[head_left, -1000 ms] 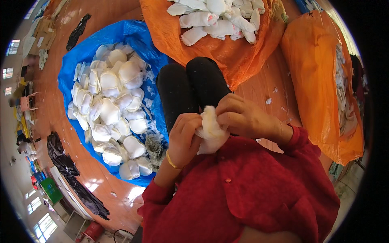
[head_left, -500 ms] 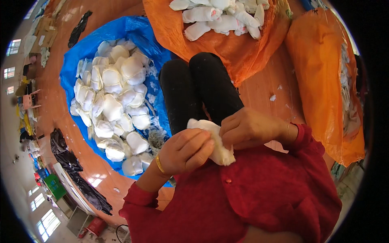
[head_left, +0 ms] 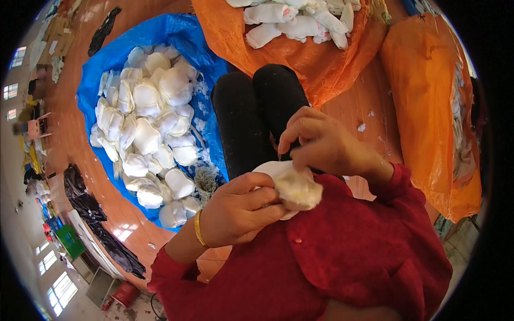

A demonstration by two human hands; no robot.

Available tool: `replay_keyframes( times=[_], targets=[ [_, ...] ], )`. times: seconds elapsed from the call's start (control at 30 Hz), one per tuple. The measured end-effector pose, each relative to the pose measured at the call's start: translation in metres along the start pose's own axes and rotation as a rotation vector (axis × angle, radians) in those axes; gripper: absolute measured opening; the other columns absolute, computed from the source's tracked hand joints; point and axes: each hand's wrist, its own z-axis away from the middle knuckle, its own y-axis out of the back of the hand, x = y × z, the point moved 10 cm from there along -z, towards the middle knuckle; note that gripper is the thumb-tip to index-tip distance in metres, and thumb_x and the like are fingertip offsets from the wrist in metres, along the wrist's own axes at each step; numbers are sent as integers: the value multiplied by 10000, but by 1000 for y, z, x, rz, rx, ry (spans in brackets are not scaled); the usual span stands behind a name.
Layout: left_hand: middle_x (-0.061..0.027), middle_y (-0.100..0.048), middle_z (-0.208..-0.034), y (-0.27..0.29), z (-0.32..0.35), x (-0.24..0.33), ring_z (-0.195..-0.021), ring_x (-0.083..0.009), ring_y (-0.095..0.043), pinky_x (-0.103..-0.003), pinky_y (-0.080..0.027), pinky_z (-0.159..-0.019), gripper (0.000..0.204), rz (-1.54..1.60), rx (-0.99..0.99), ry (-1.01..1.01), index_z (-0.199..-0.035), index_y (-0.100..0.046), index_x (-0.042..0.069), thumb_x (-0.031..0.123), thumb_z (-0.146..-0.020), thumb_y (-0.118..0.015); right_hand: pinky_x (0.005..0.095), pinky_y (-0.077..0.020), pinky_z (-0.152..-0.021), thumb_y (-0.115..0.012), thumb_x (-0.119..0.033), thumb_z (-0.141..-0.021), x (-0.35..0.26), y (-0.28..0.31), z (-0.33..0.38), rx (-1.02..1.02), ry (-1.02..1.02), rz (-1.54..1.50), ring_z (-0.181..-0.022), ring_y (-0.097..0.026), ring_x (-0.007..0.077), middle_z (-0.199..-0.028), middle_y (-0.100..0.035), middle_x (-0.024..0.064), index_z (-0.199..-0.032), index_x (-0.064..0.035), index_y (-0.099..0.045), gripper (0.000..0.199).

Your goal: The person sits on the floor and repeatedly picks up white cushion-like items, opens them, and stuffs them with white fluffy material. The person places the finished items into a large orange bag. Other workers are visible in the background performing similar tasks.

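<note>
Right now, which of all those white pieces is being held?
The white piece in the left hand, seen against the red shirt; those in the blue bag and far orange bag lie heaped, unheld.

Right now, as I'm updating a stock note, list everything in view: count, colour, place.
Fabric piece: one, off-white, centre.
Blue sack: one, blue, left of the legs.
Padded pieces: many, whitish, blue sack.
Fibre tangle: one, grey-green, blue sack's edge.
Orange sacks: two, orange, ahead and right.
Stuffed pieces: many, white, front sack.
Black sheeting: several, black, floor at left.
Green box: one, green, lower left.
Clutter: uncounted, mixed colours, left rim.
Red top: one, red, bottom centre.
Trouser legs: two, black, centre.
Left grip: one, bare, holding the piece.
Right grip: one, bare, beside it; contact unclear.
</note>
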Motion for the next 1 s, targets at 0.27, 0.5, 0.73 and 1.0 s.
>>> replay_keyframes(
  times=[0.27, 0.5, 0.73, 1.0],
  targets=[
    [-51, -578, -742, 35, 10, -16, -648, -208, -557, -299, -471, -518, 268, -305, 390, 74, -861, -605, 51, 14, -637, -748, 379, -277, -1072, -804, -323, -684, 54, -52, 29, -62, -312, -969, -1336, -311, 249, -1422, -352, 147, -1460, -43, -152, 1051],
    [-58, -540, -699, 28, 20, -22, -565, -200, -518, -296, -418, -466, 234, -68, 621, 73, -879, -598, 36, 28, -687, -732, 282, -460, -863, -773, -118, -719, 49, -96, 13, -45, -464, -1145, -1023, -543, 128, -1118, -570, 61, -1255, -47, -460, 625],
    [-93, -539, -766, 89, 49, -49, -526, -166, -489, -276, -412, -457, 126, -4, 951, 303, -883, -557, -1, 26, -769, -601, 353, -461, -796, -740, -309, -727, 43, -53, -6, 64, -285, -517, -914, -588, 299, -962, -602, 131, -1015, -27, -577, 435],
    [-133, -568, -1144, 18, 16, -100, -1055, -269, -534, -336, -466, -841, 409, 169, 255, 541, -1140, -572, 24, 195, -787, -690, 358, -434, -736, -784, -243, -617, 42, -29, -3, 148, -200, 207, -816, -567, 275, -862, -585, 84, -932, -54, -554, 432]
  ],
)
